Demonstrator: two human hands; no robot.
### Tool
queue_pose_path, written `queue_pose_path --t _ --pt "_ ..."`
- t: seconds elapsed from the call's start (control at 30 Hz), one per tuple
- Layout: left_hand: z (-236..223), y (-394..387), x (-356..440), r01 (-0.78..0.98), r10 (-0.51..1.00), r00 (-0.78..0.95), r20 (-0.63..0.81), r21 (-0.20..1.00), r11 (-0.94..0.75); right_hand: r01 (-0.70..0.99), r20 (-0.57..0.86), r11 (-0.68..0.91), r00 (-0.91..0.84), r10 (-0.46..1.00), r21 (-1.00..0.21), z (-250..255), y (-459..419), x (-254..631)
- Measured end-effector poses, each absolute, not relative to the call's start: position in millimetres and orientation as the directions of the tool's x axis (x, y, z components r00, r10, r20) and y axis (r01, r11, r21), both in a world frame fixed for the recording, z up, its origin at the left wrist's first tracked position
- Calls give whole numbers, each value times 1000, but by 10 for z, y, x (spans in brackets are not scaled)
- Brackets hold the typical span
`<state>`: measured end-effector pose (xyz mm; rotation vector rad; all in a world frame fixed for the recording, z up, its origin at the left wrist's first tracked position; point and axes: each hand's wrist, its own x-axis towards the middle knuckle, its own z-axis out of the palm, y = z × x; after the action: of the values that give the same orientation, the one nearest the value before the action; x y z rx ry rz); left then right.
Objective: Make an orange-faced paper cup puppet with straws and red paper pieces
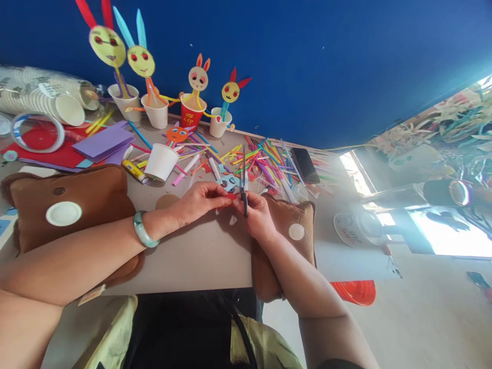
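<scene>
My left hand (200,204), with a jade-coloured bangle (145,230) on the wrist, pinches a small red paper piece (231,196). Close beside it, my right hand (257,212) is closed around black-handled scissors (243,187), whose blades point up and away from me. The fingertips of both hands nearly meet, so part of the red piece is hidden. Small paper scraps (232,220) lie on the table just below the hands. A light blue paper scrap with cut-outs (228,182) lies just beyond them.
Paper cups with rabbit-faced figures (156,110) stand along the blue wall. Coloured sticks and straws (269,161) are strewn behind my hands, near a black phone (305,165). Brown cushions (102,197) lie under both forearms. At left are purple paper (102,145), a tape roll (37,132) and stacked cups (38,95).
</scene>
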<state>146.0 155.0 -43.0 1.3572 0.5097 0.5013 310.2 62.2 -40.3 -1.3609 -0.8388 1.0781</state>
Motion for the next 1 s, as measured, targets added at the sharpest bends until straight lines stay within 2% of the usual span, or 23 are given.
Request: queue_pose_path --t 0.27,0.37,0.57,0.77,1.0 --pt "-313 1512 1472 -88 598 790 -137 940 330 -126 -137 -107 252 958 -986 -396 613 3083" --pt "-287 1514 1465 -65 600 788 -135 952 299 -76 -120 -104 238 964 -992 -370 603 3072" --pt "-170 1626 1407 35 669 739 -82 996 84 99 -95 -110 139 986 -989 -171 570 3150" --pt "-10 1743 1368 10 711 696 -100 992 129 265 -132 -119 -34 991 -957 13 568 3287" --pt "-13 1797 1341 -78 704 705 -91 976 204 260 -237 -185 -185 954 -948 52 577 3305"
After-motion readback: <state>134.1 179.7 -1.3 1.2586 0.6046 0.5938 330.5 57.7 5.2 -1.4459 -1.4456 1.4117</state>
